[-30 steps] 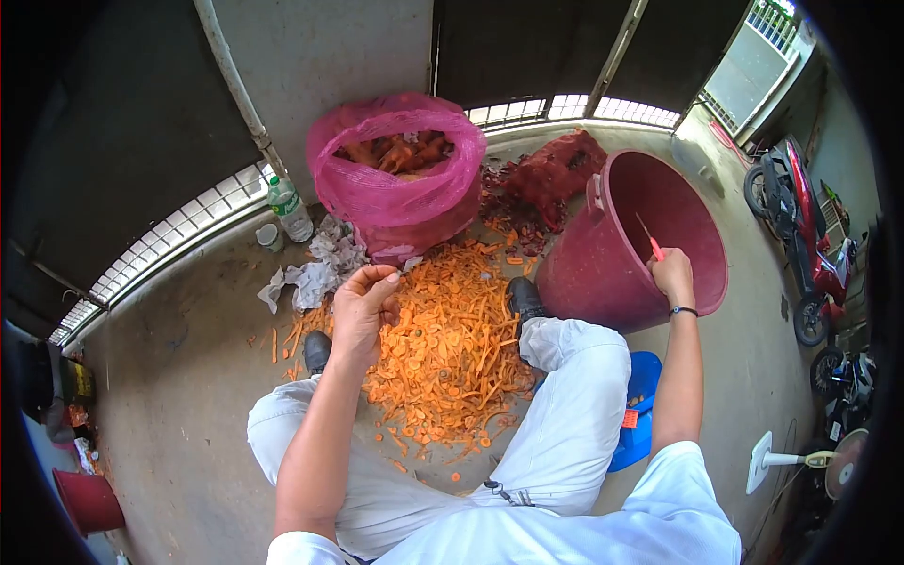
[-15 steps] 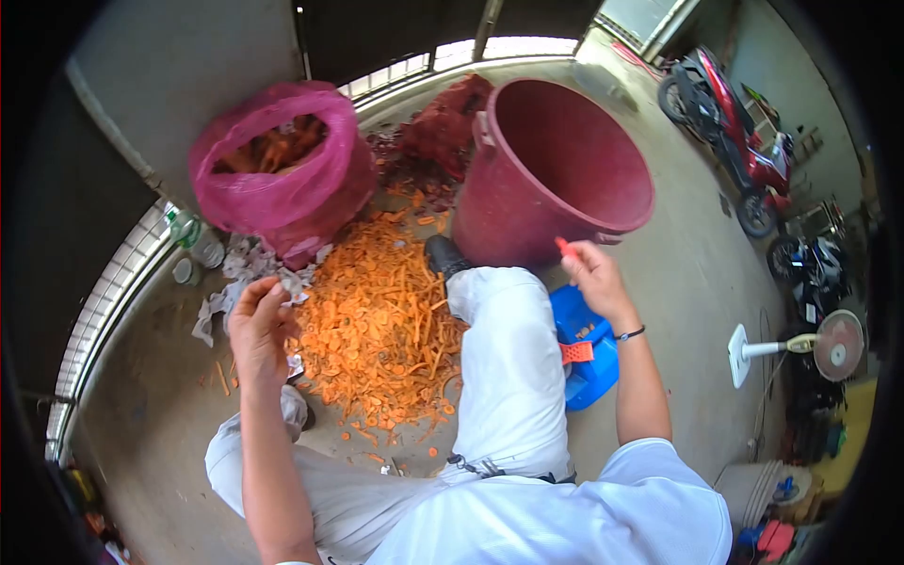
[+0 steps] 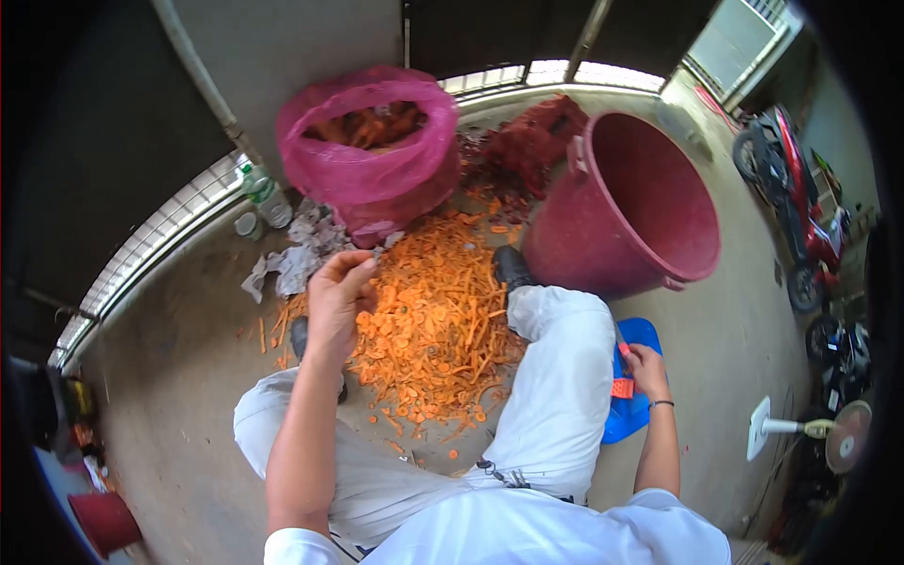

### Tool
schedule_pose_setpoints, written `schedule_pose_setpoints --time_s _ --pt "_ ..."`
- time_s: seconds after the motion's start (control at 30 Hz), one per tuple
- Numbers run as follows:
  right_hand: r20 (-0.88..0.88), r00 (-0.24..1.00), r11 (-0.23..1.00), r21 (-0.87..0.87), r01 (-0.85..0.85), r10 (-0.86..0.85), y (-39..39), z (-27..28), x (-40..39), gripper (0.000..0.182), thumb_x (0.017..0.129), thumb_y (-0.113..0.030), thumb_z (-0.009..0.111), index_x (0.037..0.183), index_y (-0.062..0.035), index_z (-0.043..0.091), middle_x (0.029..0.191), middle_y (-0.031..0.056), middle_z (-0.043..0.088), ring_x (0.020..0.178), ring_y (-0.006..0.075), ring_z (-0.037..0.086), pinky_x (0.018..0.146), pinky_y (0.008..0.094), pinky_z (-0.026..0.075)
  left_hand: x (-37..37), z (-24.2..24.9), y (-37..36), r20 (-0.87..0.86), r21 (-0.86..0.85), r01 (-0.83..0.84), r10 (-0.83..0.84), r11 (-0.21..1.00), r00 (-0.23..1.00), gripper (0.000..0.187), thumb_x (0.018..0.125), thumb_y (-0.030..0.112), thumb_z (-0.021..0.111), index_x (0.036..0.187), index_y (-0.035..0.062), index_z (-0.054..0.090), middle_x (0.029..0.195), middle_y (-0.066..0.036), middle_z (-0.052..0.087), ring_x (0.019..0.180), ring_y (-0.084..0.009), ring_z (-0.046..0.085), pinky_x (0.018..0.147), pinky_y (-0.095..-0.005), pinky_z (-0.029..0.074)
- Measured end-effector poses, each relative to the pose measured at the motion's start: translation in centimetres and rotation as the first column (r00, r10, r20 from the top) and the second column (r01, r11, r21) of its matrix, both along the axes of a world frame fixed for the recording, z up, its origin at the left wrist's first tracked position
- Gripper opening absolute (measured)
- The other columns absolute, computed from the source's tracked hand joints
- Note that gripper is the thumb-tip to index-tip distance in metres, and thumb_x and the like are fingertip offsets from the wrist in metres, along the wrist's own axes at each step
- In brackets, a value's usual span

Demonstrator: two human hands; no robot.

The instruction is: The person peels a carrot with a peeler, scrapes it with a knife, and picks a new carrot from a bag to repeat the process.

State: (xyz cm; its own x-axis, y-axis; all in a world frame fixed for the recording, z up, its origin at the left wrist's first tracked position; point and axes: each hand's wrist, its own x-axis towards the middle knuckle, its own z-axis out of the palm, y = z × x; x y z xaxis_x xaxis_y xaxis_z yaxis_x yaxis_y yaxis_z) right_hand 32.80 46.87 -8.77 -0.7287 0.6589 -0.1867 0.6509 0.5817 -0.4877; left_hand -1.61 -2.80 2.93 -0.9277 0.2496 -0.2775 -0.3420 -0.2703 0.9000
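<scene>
My left hand (image 3: 341, 299) is raised over the left side of a heap of orange slices and strips (image 3: 428, 315); its fingers are pinched together, and whatever they hold is too small to name. On the right, my right hand (image 3: 646, 369) grips a small red-handled tool (image 3: 623, 349) above a blue tray (image 3: 640, 331). An orange perforated piece (image 3: 622, 388) lies by that hand on the tray. My legs are spread at either side of the heap.
A pink bag (image 3: 367, 179) of orange-brown pieces stands behind the heap, with crumpled paper (image 3: 306, 247) and a bottle (image 3: 267, 196) beside it. A large maroon bin (image 3: 584, 226) stands back right, near a red net sack (image 3: 537, 141). A fan (image 3: 847, 436) and motorcycles are far right.
My right hand has lowered to the blue tray with the red-handled tool. My left hand stays raised, now nearer the heap. The view has swung left.
</scene>
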Motion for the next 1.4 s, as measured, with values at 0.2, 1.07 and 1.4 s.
schedule_pose_setpoints --time_s 0.2,1.07,1.4 --pt "0.162 0.908 0.917 0.034 -0.396 0.386 -5.3 6.5 -1.8 0.034 0.071 -0.015 0.080 0.101 -0.0013 0.074 0.100 0.0164 0.073 0.102 0.0377 0.063 0.093 0.0447 0.051 -0.2 -0.5 -0.4 0.015 0.021 0.029 -0.030 0.999 0.999 0.019 0.095 0.013 0.073 0.109 0.0050 0.063 0.085 -0.003 0.067 0.058 -0.0068 0.060 0.048 -0.0229 0.048" --pt "-0.538 0.678 0.602 -0.346 -0.719 0.500 -29.1 12.9 -36.9 0.041 0.078 -0.035 0.090 0.081 -0.0040 0.063 0.074 0.0061 0.067 0.068 0.0123 0.063 0.063 0.0314 0.052 0.7 -0.7 3.0 0.112 0.123 0.281 -0.295 0.952 0.949 0.043 0.089 0.016 0.080 0.125 0.0009 0.062 0.102 -0.007 0.074 0.085 -0.0144 0.073 0.062 -0.0262 0.055" --pt "-0.266 0.645 0.695 0.347 -0.630 0.716 -25.6 7.0 -63.0 0.018 0.088 -0.012 0.060 0.096 -0.0030 0.073 0.106 0.0244 0.073 0.102 0.0464 0.068 0.089 0.0528 0.053 -0.3 -0.7 2.0 0.212 -0.030 0.063 -0.055 0.998 0.976 0.012 0.098 0.013 0.069 0.108 0.0057 0.069 0.091 -0.004 0.075 0.072 -0.0124 0.070 0.060 -0.0269 0.053"
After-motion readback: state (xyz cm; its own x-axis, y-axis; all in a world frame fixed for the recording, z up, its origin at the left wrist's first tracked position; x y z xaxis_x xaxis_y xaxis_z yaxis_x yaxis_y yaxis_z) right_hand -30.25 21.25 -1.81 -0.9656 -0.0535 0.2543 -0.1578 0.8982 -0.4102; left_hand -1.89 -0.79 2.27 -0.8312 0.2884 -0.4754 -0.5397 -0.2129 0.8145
